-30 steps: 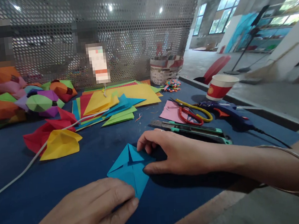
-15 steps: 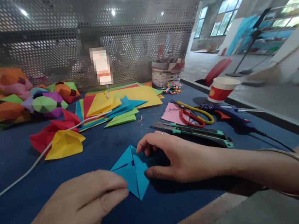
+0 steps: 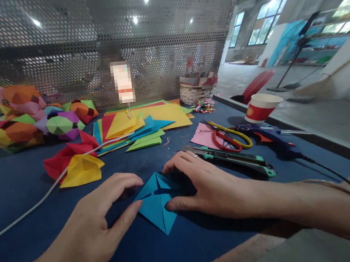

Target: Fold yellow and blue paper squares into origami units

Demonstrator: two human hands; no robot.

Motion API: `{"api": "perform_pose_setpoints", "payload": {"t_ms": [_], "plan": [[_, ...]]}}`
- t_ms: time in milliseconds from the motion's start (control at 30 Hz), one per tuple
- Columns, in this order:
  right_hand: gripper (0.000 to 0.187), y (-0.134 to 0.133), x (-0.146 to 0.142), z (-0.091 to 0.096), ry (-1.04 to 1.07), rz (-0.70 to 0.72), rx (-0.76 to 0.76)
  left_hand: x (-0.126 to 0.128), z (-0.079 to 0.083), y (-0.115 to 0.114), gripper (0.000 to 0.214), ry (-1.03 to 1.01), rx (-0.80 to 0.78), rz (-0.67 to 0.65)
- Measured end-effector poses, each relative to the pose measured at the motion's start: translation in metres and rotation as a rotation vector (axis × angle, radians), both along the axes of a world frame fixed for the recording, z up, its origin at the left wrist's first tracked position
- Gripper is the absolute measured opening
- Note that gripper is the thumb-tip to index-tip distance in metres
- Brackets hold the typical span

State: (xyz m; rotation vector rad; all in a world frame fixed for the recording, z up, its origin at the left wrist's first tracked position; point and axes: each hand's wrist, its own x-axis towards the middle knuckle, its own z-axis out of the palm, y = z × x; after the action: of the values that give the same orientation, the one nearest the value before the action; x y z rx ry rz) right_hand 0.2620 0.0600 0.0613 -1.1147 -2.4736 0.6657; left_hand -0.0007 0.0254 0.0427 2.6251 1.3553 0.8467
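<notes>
A blue square of origami paper (image 3: 153, 206), folded with its corners meeting at the middle, lies on the dark blue tabletop with one corner towards me. My left hand (image 3: 104, 217) is at its left corner, thumb tip touching the edge and index finger stretched out above, the two spread apart. From the right, my right hand (image 3: 203, 182) holds the paper down, thumb on its lower right flap and curled fingers at its upper right edge. Just beyond the right hand lies a green and black utility knife (image 3: 234, 158).
Scissors (image 3: 235, 137) lie partly on pink paper (image 3: 202, 133). A glue gun (image 3: 269, 135) and a paper cup (image 3: 261, 107) stand right. Coloured sheets (image 3: 173, 112), folded red paper (image 3: 57, 158), yellow paper (image 3: 82, 170) and paper balls (image 3: 62, 125) lie behind. A white cable (image 3: 41, 201) crosses left.
My left hand's thumb and fingers have parted from a pinch at the paper's left side. The right hand stays at the paper, its thumb shifted slightly inward. The view has tilted slightly.
</notes>
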Motion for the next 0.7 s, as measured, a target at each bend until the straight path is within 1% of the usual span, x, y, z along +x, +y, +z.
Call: {"api": "perform_pose_setpoints", "payload": {"t_ms": [100,267,367,467,533,600,700], "plan": [[0.056,0.001,-0.002,0.001,-0.021,-0.001,0.022,0.006,-0.001,0.001,0.025,-0.055,-0.084,0.018],[0.049,0.000,-0.005,0.000,0.011,0.035,0.062,0.011,-0.002,0.003,0.032,-0.116,-0.170,0.029],[0.045,-0.002,-0.006,-0.002,0.026,0.058,0.065,0.014,-0.002,0.004,0.035,-0.123,-0.184,0.020],[0.043,-0.002,-0.008,-0.002,0.017,0.030,0.077,0.017,-0.003,0.005,0.037,-0.113,-0.159,0.014],[0.048,-0.002,-0.009,-0.001,0.005,-0.010,0.090,0.018,-0.004,0.007,0.037,-0.131,-0.145,0.023],[0.059,-0.002,-0.010,0.001,0.005,-0.043,0.086,0.019,-0.005,0.009,0.036,-0.169,-0.153,0.044],[0.074,-0.003,-0.010,0.002,0.020,-0.055,0.074,0.019,-0.003,0.013,0.033,-0.223,-0.191,0.074]]}}
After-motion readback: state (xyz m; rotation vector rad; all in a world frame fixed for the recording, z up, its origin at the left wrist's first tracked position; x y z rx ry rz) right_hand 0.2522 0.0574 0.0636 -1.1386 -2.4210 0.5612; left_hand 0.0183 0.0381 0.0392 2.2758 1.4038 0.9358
